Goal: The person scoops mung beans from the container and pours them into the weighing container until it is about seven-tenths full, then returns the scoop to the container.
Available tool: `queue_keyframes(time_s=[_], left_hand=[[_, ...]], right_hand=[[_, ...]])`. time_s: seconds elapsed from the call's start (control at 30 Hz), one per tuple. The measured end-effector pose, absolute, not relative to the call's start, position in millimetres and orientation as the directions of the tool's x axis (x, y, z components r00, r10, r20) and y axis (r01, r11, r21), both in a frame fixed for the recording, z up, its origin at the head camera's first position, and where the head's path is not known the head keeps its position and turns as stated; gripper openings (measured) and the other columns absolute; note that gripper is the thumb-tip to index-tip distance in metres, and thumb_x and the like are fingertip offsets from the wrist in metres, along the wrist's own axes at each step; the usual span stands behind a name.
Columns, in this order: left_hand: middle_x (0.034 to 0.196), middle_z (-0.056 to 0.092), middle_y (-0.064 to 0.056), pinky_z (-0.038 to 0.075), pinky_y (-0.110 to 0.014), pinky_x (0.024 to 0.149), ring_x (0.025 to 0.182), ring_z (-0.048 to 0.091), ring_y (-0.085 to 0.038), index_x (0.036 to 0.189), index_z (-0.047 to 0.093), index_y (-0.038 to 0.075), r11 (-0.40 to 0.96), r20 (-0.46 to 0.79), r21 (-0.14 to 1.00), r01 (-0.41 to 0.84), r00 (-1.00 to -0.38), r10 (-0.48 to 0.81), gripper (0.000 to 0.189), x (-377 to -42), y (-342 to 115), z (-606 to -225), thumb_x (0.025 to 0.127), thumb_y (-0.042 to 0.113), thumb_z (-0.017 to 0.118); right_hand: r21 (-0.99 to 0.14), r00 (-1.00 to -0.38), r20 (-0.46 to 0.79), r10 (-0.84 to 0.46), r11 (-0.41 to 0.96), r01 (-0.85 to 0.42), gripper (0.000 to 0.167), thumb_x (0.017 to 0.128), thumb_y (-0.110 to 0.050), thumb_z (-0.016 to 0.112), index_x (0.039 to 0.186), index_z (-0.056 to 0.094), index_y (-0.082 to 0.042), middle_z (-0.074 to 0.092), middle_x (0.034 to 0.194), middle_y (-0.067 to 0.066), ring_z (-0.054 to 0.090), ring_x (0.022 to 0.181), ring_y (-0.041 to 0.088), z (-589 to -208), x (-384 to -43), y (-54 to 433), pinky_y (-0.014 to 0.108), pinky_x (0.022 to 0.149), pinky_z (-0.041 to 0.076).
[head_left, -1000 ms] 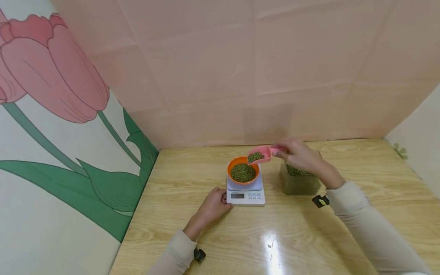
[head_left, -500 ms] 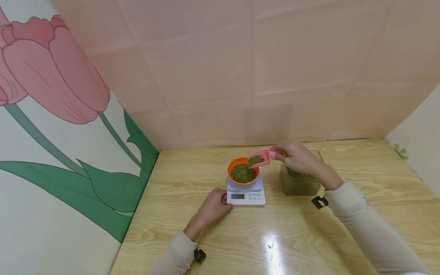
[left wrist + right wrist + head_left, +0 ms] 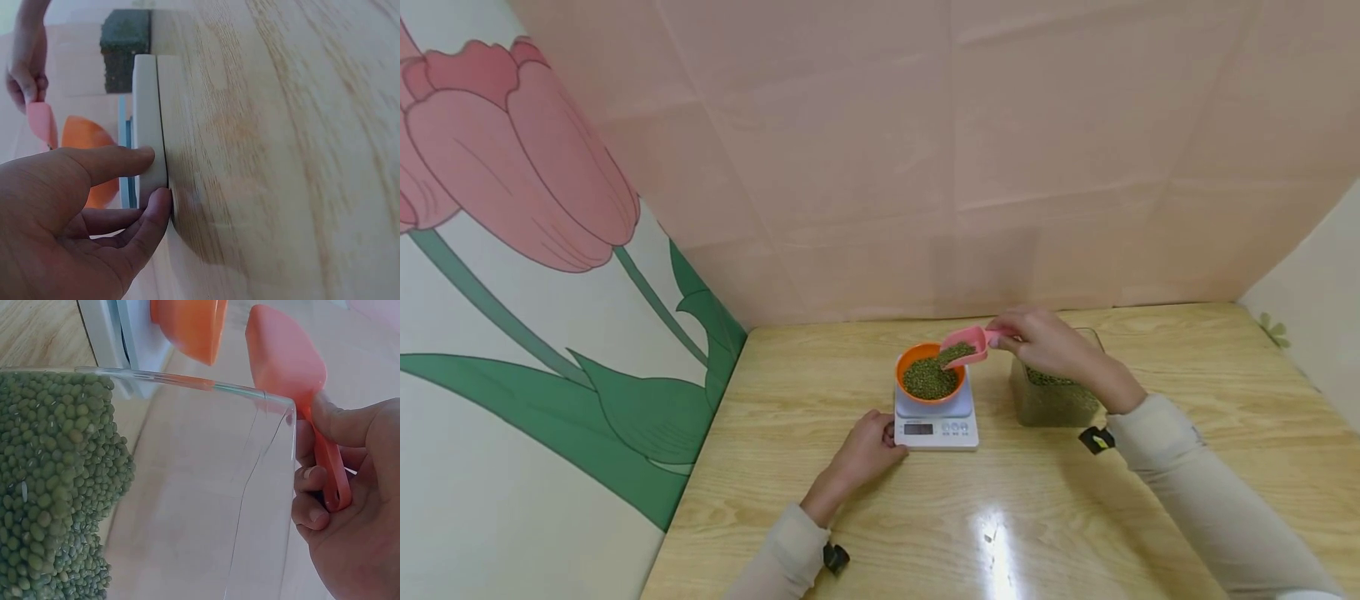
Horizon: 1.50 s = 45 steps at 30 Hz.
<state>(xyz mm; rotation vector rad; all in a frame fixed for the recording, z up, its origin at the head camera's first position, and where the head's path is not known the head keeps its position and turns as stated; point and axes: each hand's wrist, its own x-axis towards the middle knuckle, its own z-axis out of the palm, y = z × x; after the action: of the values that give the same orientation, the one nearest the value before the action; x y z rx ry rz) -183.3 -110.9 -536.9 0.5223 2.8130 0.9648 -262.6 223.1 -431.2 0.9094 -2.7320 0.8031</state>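
My right hand (image 3: 1041,340) grips the handle of a pink scoop (image 3: 284,353), fingers wrapped round it. The scoop tilts over the right rim of an orange bowl (image 3: 898,367), with mung beans (image 3: 957,353) lying toward its lip. More mung beans fill much of the bowl, which stands on a white kitchen scale (image 3: 938,408). At the scale's front left corner, my left hand (image 3: 865,448) holds its edge between thumb and fingers, seen close in the left wrist view. The scale's display (image 3: 918,429) is too small to read.
Right of the scale stands a clear square container (image 3: 1056,408) holding mung beans (image 3: 50,481), partly under my right forearm. A cracked line runs down its wall in the right wrist view. A pink-covered wall (image 3: 880,208) rises behind the wooden table (image 3: 805,375).
The scoop has come down slightly toward the bowl and tipped further, its beans sliding toward the lip. My left hand and the scale have stayed put.
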Motion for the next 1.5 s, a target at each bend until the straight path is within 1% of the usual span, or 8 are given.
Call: queue_keyframes(time_s=[0.17,0.47,0.7,0.87,1.2,1.5], left_hand=[[0.088,0.057,-0.005,0.040,-0.020,0.066,0.080,0.046,-0.010,0.109,0.072,0.004,0.740,-0.006,0.611,0.280,-0.934,0.357,0.024,-183.5,-111.3,-537.2,0.089,0.012,0.083],[0.090,0.058,-0.007,0.041,-0.020,0.066,0.081,0.047,-0.011,0.110,0.072,0.003,0.736,-0.020,0.624,0.264,-0.935,0.353,0.024,-182.8,-112.3,-536.2,0.090,0.012,0.082],[0.091,0.058,-0.006,0.042,-0.020,0.067,0.081,0.048,-0.010,0.107,0.071,0.003,0.742,-0.038,0.622,0.250,-0.937,0.348,0.022,-183.7,-112.8,-536.0,0.091,0.012,0.082],[0.091,0.058,-0.006,0.041,-0.021,0.067,0.081,0.048,-0.011,0.106,0.071,0.003,0.740,-0.036,0.624,0.252,-0.936,0.349,0.021,-183.8,-112.5,-535.2,0.090,0.012,0.082],[0.090,0.059,-0.007,0.040,-0.020,0.066,0.081,0.047,-0.010,0.104,0.070,0.005,0.740,-0.030,0.620,0.260,-0.935,0.354,0.019,-182.3,-112.4,-535.7,0.090,0.012,0.082],[0.091,0.059,-0.007,0.040,-0.020,0.067,0.082,0.047,-0.009,0.103,0.070,0.005,0.737,-0.026,0.624,0.258,-0.936,0.350,0.018,-182.9,-112.7,-538.0,0.090,0.012,0.081]], right_hand=[[-0.433,-0.813,0.280,-0.511,0.688,-0.582,0.016,0.103,-0.014,0.070,0.114,0.077,-0.005,0.078,0.108,0.011,0.071,0.101,0.029,-430.2,-263.7,221.4,0.054,0.090,0.058],[-0.402,-0.793,0.292,-0.535,0.684,-0.609,0.019,0.103,-0.016,0.070,0.117,0.077,-0.004,0.078,0.112,0.013,0.072,0.104,0.033,-425.8,-263.6,217.1,0.056,0.091,0.058],[-0.380,-0.786,0.285,-0.548,0.689,-0.618,0.019,0.102,-0.015,0.071,0.117,0.077,-0.005,0.078,0.114,0.012,0.071,0.106,0.032,-423.1,-263.9,213.9,0.054,0.092,0.058],[-0.375,-0.787,0.280,-0.550,0.692,-0.617,0.021,0.102,-0.013,0.071,0.118,0.077,-0.003,0.077,0.116,0.015,0.072,0.107,0.033,-421.0,-263.2,210.2,0.054,0.093,0.059],[-0.357,-0.766,0.304,-0.567,0.678,-0.643,0.018,0.100,-0.009,0.073,0.114,0.078,-0.001,0.078,0.112,0.016,0.073,0.104,0.033,-421.9,-262.5,204.9,0.053,0.091,0.060],[-0.353,-0.766,0.302,-0.568,0.680,-0.643,0.015,0.100,-0.010,0.072,0.112,0.078,-0.003,0.078,0.110,0.013,0.073,0.102,0.031,-423.3,-263.2,205.5,0.053,0.091,0.060]])
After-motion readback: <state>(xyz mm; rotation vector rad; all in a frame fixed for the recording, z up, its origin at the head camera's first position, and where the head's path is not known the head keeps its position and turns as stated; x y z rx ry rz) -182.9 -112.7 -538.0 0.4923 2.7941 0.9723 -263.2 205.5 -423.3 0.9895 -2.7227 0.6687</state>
